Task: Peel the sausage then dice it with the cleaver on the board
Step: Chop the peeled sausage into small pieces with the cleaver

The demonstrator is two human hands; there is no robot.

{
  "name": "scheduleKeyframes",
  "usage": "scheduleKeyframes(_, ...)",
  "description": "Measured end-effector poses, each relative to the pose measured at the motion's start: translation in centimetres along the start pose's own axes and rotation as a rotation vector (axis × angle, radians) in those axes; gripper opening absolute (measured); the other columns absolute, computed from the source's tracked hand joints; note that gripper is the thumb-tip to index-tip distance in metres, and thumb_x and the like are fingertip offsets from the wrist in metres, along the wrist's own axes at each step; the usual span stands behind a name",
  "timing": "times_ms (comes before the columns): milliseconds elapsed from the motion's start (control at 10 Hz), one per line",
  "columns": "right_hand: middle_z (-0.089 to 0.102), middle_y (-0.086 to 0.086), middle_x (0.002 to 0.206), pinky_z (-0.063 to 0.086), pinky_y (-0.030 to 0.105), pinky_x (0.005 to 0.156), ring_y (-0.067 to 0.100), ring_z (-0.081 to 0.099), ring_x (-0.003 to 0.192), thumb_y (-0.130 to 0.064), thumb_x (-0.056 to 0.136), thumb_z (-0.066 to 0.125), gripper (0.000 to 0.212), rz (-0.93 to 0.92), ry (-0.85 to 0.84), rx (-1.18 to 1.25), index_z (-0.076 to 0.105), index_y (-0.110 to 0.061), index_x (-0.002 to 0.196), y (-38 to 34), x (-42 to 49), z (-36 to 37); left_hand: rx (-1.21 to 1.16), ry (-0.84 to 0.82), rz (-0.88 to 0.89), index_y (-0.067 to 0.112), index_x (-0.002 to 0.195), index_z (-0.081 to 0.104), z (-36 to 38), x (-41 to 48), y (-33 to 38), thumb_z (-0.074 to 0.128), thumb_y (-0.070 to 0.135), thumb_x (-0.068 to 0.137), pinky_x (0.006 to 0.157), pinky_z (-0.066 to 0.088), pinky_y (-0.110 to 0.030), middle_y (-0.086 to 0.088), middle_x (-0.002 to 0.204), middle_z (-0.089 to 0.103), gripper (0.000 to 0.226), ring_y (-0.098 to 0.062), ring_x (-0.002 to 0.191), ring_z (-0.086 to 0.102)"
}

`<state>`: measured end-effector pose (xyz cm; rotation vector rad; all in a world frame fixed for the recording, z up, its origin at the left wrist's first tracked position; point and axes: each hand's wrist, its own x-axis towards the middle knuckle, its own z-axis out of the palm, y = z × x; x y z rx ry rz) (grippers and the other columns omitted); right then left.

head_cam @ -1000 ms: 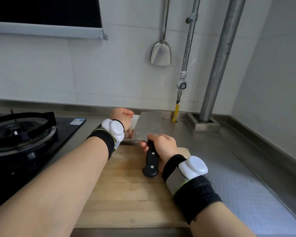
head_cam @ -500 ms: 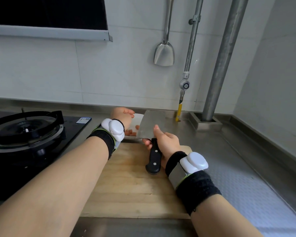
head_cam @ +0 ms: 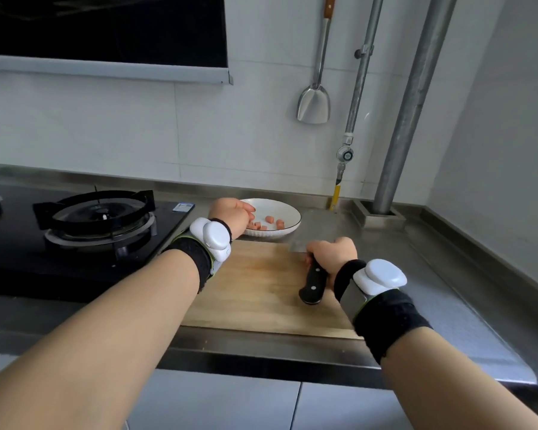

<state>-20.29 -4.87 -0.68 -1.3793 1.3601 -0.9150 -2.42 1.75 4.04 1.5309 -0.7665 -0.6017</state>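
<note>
Several pink sausage cubes (head_cam: 270,219) lie in a white plate (head_cam: 288,212) behind the wooden cutting board (head_cam: 261,290). My left hand (head_cam: 232,214) hovers over the plate's left rim, fingers loosely curled, holding nothing that I can see. My right hand (head_cam: 331,254) grips the black handle of the cleaver (head_cam: 316,276); its steel blade lies nearly flat, pointing away over the board's far right corner and the counter. No sausage shows on the board.
A black gas stove (head_cam: 100,218) sits left of the board. A metal spatula (head_cam: 314,103) hangs on the tiled wall, with a gas pipe and valve (head_cam: 345,155) and a thick steel pipe (head_cam: 404,119) to its right. The steel counter (head_cam: 448,290) runs rightward to a wall.
The cleaver blade, held up beside the plate, has swung down to the right and lies flat. The plate with the cubes is now uncovered. My left hand stays at the plate's left edge.
</note>
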Motion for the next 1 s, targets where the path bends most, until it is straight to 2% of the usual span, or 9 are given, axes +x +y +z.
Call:
scheduleKeyframes(100,0.065,0.01,0.048,0.056,0.038,0.055,0.028,0.06,0.046,-0.011,0.046,0.053,0.019,-0.054,-0.028,-0.096,0.067,-0.021,0.04,0.3,-1.5,-0.8,0.092,-0.049,-0.014,-0.001,0.105,0.071,-0.5,-1.5,-0.3,0.043,-0.009,0.091,0.057,0.048,-0.021,-0.013,0.101,0.072,0.032,-0.011,0.071,0.067)
scheduleKeyframes(200,0.065,0.009,0.049,0.054,0.035,0.052,0.027,0.06,0.046,-0.011,0.049,0.054,0.011,-0.057,-0.024,-0.182,0.064,-0.008,0.05,0.3,-2.6,-1.3,0.118,-0.065,0.008,0.001,0.102,0.072,-0.8,-2.4,-0.7,0.052,-0.007,0.089,0.071,0.053,-0.032,-0.011,0.111,0.072,0.026,-0.024,0.095,0.069)
scheduleKeyframes(300,0.069,0.006,0.072,0.052,0.03,0.057,0.024,0.066,0.064,-0.026,0.053,0.063,0.022,-0.1,-0.045,-0.348,0.065,-0.016,0.072,0.0,-3.9,-1.6,0.122,-0.092,-0.003,0.001,0.101,0.074,-1.2,-4.1,-1.4,0.055,-0.004,0.089,0.067,0.049,-0.029,-0.009,0.1,0.069,0.022,-0.021,0.079,0.057)
scheduleKeyframes(400,0.065,-0.002,0.087,0.056,0.04,0.081,0.025,0.064,0.085,-0.045,0.061,0.055,0.025,-0.236,-0.103,-0.708,0.056,-0.029,0.081,-0.7,-4.9,-1.4,0.084,-0.157,-0.087,0.009,0.097,0.07,-1.6,-5.3,-1.7,0.054,0.002,0.092,0.059,0.042,-0.024,-0.009,0.088,0.06,0.018,-0.017,0.067,0.052)
scheduleKeyframes(500,0.057,-0.001,0.078,0.053,0.039,0.082,0.025,0.058,0.083,-0.042,0.059,0.045,0.023,-0.231,-0.077,-0.856,0.048,-0.026,0.075,-0.7,-5.8,-1.5,0.106,-0.136,-0.067,0.002,0.099,0.072,-1.8,-5.8,-2.4,0.052,-0.002,0.09,0.058,0.043,-0.024,-0.012,0.085,0.062,0.022,-0.02,0.067,0.054)
scheduleKeyframes(600,0.043,0.003,0.092,0.047,0.037,0.086,0.027,0.05,0.088,-0.038,0.073,0.047,0.041,-0.143,0.002,-0.908,0.052,-0.027,0.112,-0.3,-6.4,-1.6,0.114,-0.104,-0.015,-0.005,0.092,0.071,-1.8,-5.8,-3.6,0.049,-0.01,0.087,0.059,0.048,-0.025,-0.018,0.082,0.065,0.023,-0.024,0.071,0.056)
scheduleKeyframes(700,0.048,0.013,0.123,0.041,0.037,0.092,0.033,0.052,0.108,-0.039,0.082,0.05,0.055,-0.147,0.03,-0.898,0.048,-0.018,0.132,0.3,-6.3,-1.7,0.153,-0.11,0.031,0.0,0.086,0.074,-2.0,-5.5,-4.7,0.052,-0.009,0.084,0.072,0.055,-0.028,-0.015,0.083,0.07,0.024,-0.025,0.075,0.063)
scheduleKeyframes(800,0.046,0.015,0.129,0.038,0.035,0.088,0.033,0.049,0.113,-0.047,0.083,0.056,0.059,-0.167,0.069,-0.881,0.05,-0.012,0.13,0.5,-6.6,-1.4,0.268,-0.113,0.113,0.028,0.071,0.072,-2.2,-5.7,-5.7,0.066,0.004,0.079,0.092,0.055,-0.035,-0.002,0.093,0.075,0.026,-0.024,0.095,0.069)
scheduleKeyframes(1000,0.041,0.015,0.13,0.037,0.041,0.096,0.036,0.038,0.121,-0.038,0.082,0.059,0.054,-0.27,0.133,-0.885,0.046,-0.008,0.125,0.3,-8.5,-0.8,0.318,-0.089,0.206,0.031,0.07,0.071,-1.8,-5.7,-6.6,0.069,0.015,0.08,0.079,0.054,-0.024,0.01,0.079,0.073,0.019,-0.016,0.086,0.07)
